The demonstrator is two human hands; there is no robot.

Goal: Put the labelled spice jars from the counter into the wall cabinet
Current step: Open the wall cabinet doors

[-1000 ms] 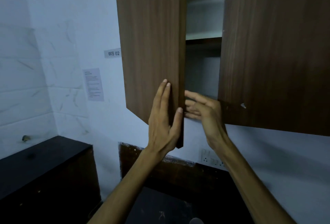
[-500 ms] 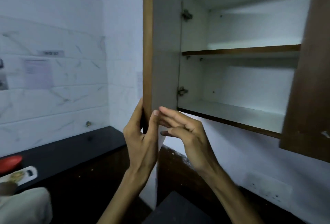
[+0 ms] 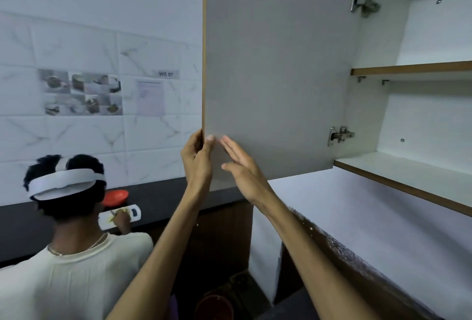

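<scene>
The wall cabinet's left door (image 3: 275,64) stands swung wide, its pale inner face toward me. My left hand (image 3: 198,160) pinches the door's lower outer edge between thumb and fingers. My right hand (image 3: 242,166) lies flat and open against the door's inner face, just right of the left hand. The cabinet interior shows a bare lower shelf (image 3: 408,174) and an upper shelf (image 3: 413,68), both at the right. No spice jars are in view.
Another person (image 3: 69,230) in a cream shirt and white headband works at the black counter (image 3: 158,192) to my lower left, beside a red bowl (image 3: 116,197) and a white board. Tiled wall behind. A dark reddish container (image 3: 214,307) sits low between my arms.
The door has swung from nearly closed to fully wide. Both hands stayed at its lower edge, and my view turned left, bringing the other person into sight.
</scene>
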